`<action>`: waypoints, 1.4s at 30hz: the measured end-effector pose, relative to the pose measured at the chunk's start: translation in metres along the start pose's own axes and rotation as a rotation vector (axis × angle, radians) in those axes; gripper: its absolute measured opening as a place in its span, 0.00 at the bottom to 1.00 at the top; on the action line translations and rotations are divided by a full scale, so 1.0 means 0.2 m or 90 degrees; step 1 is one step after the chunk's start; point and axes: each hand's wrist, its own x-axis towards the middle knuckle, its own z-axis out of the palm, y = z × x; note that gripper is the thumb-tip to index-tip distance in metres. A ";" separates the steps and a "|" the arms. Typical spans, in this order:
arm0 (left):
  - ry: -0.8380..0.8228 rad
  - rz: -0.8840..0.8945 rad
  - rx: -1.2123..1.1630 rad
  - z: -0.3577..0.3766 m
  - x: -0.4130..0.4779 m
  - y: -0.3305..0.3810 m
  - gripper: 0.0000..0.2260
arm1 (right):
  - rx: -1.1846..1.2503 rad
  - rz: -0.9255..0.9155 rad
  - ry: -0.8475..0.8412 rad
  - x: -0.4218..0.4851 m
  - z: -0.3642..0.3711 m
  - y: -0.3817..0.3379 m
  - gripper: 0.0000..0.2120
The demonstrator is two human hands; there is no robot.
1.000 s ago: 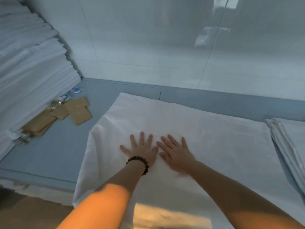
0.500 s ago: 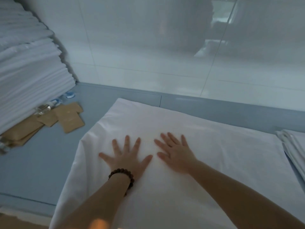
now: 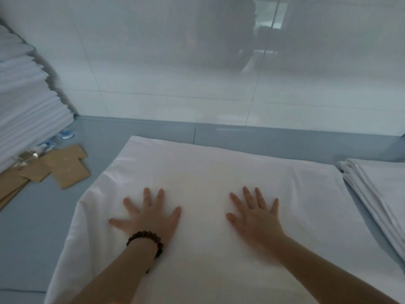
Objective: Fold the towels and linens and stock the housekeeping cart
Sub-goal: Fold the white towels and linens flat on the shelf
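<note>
**Palms flat on the white sheet [image 3: 208, 172]**

We see the bench [image 3: 32, 227] filling the lower frame, the white sheet spread across its centre. Folded linens [image 3: 26, 115] stack at upper left. Our left hand [image 3: 149, 218] and right hand [image 3: 256, 216] press flat on it, fingers splayed, gripping nothing.

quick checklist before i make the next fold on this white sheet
1. Palms flat on the spread white linen sheet: ok, left hand and right hand both press it, fingers spread.
2. Sheet smooth: not ok, creases near its left edge.
3. Brown paper packets clear of sheet: ok, apart.
4. Folded white linen stack on the right clear: ok, narrow gap.
5. Sheet's near edge: cannot tell, out of view.
</note>
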 end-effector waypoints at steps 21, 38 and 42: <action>0.037 0.252 0.049 0.18 -0.13 0.62 0.35 | 0.009 -0.167 0.001 0.19 -0.07 0.44 0.30; 0.027 0.268 0.025 0.17 -0.32 0.68 0.31 | -0.032 0.367 0.045 0.39 -0.25 0.67 0.28; 0.029 0.321 -0.004 0.14 -0.27 0.58 0.30 | 0.049 0.071 0.194 0.36 -0.22 0.14 0.24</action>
